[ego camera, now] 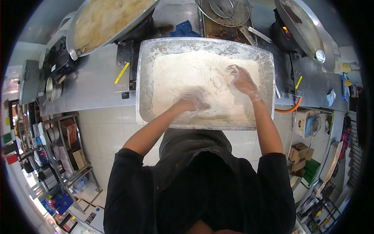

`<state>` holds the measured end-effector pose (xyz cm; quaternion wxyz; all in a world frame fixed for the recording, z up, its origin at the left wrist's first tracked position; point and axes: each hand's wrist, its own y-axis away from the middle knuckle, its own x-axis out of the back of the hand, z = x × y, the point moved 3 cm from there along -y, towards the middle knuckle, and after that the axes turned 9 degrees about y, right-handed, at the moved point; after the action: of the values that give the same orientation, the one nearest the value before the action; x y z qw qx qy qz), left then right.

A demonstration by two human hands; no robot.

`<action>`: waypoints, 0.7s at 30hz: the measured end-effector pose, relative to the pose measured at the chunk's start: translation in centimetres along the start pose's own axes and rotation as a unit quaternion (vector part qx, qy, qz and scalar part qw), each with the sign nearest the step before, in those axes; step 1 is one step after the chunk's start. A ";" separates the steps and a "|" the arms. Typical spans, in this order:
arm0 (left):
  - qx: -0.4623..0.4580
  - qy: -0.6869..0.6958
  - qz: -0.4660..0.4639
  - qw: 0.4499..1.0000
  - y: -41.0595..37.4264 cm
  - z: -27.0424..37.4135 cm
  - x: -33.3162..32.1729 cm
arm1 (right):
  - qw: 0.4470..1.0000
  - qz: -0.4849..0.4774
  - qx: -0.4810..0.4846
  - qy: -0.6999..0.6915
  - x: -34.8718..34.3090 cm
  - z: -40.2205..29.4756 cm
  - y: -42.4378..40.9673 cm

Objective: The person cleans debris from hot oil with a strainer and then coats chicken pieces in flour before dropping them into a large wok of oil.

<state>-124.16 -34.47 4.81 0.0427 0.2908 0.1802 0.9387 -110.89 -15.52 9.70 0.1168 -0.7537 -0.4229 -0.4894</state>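
A large metal tub point(206, 42) holds a broad bed of white flour-like powder point(181, 67). Over the powder's front middle, my left hand point(194, 100) is blurred, in a clear plastic glove dusted white. My right hand point(244, 81), gloved the same way, is low over the right part with its fingers curled. Between the hands, a powder-coated lump point(218, 82) shows in the bed; what lies under the coating is hidden. Whether either hand holds something cannot be made out.
A wide pan of bubbling oil point(108, 23) sits at the back left with a dial thermometer point(73, 54) on its rim. At the back right, another pan point(306, 26) stands over a lit burner point(286, 31). Wire strainers point(225, 11) lie behind the tub. An orange hose point(289, 110) curves beside it.
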 end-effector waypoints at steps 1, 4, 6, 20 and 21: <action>0.007 0.000 0.026 1.000 0.3 1.3 0.3 | 1.000 -0.009 0.016 0.016 -0.8 -0.3 0.0; -0.020 -0.364 0.027 0.931 -1.2 -1.3 -3.7 | 0.966 0.089 0.132 0.202 -6.0 -1.5 0.7; -0.052 -0.391 0.066 0.917 -1.7 -2.4 -4.1 | 0.944 0.124 0.198 0.234 -7.9 -2.2 2.4; 0.027 -0.079 0.004 0.997 2.6 -3.3 4.5 | 0.849 0.066 0.264 0.453 -5.2 3.0 -2.6; 0.039 -0.078 0.008 0.996 2.6 -2.8 4.9 | 0.854 0.096 0.262 0.439 -4.1 3.8 -2.7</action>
<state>-129.76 -36.84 6.21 0.0382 0.3663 0.2105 0.9056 -111.18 -13.80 3.74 0.5294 -0.4385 -0.3659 -0.6273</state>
